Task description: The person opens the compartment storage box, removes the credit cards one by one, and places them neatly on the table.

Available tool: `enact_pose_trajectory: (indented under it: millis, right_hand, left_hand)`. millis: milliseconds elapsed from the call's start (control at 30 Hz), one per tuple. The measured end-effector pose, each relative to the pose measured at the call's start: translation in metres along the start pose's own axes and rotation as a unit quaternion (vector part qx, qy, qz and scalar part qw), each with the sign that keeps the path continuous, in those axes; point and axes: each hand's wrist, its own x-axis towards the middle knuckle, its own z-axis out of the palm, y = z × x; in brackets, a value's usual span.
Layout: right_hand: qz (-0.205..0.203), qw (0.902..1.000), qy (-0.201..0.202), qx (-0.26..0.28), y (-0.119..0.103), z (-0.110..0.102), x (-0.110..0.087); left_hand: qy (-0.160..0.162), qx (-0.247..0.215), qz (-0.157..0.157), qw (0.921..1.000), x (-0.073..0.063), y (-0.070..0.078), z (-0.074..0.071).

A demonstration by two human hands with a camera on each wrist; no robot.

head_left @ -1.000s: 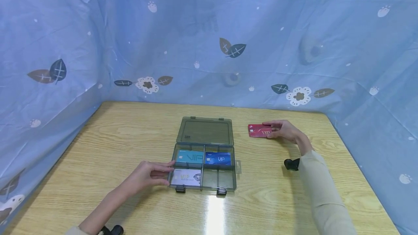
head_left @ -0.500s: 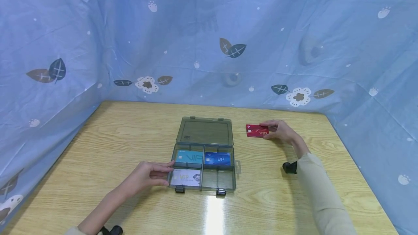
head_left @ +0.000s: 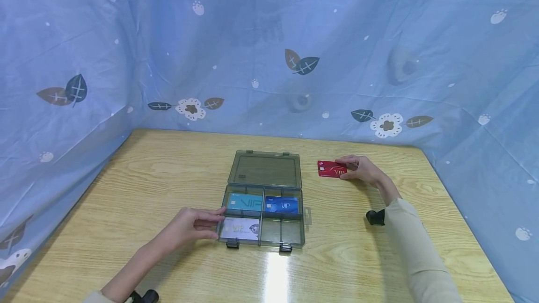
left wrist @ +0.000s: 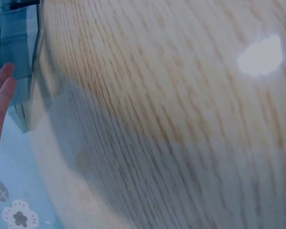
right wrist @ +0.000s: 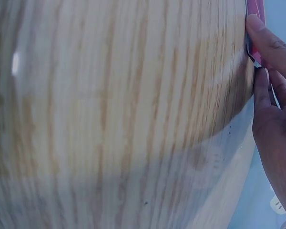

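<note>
A smoky plastic compartment box [head_left: 281,231] stands on the table, its lid [head_left: 267,169] folded back. In its far compartments lie a teal VIP card [head_left: 245,202] at left and a blue VIP card [head_left: 282,205] at right. The near left one holds a white VIP card [head_left: 241,228]; the near right shows only its bare floor. With fairly straight fingers, my left hand [head_left: 193,225] touches the box's left wall. My right hand [head_left: 360,170] pinches the right end of a red VIP card [head_left: 331,169] between thumb and fingers, right of the lid. In the right wrist view, only the red card's edge [right wrist: 256,50] shows.
The wooden table [head_left: 168,167] is bounded by a blue patterned cloth [head_left: 261,50] at the back and sides. Two dark latches [head_left: 285,248] jut from the box's front, and a clear tab [head_left: 308,216] sticks out on its right.
The right hand and the red card shifted slightly left during the first half second, then stayed nearly still. My left hand and the box have not moved.
</note>
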Motion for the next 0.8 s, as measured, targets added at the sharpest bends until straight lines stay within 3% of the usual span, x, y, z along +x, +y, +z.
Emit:
enact_pose_trajectory:
  millis: [300, 800]
  right_hand:
    - [-0.005, 0.9996, -0.005, -0.027, 0.0039, -0.0003, 0.0019]
    - [-0.008, 0.9998, -0.013, 0.013, 0.0003, 0.0002, 0.0032]
  left_hand:
    - [0.002, 0.001, 0.006, 1.0000, 0.0004, -0.0028, -0.0001]
    - [0.003, -0.001, -0.002, 1.0000, 0.0005, -0.0034, 0.0003]
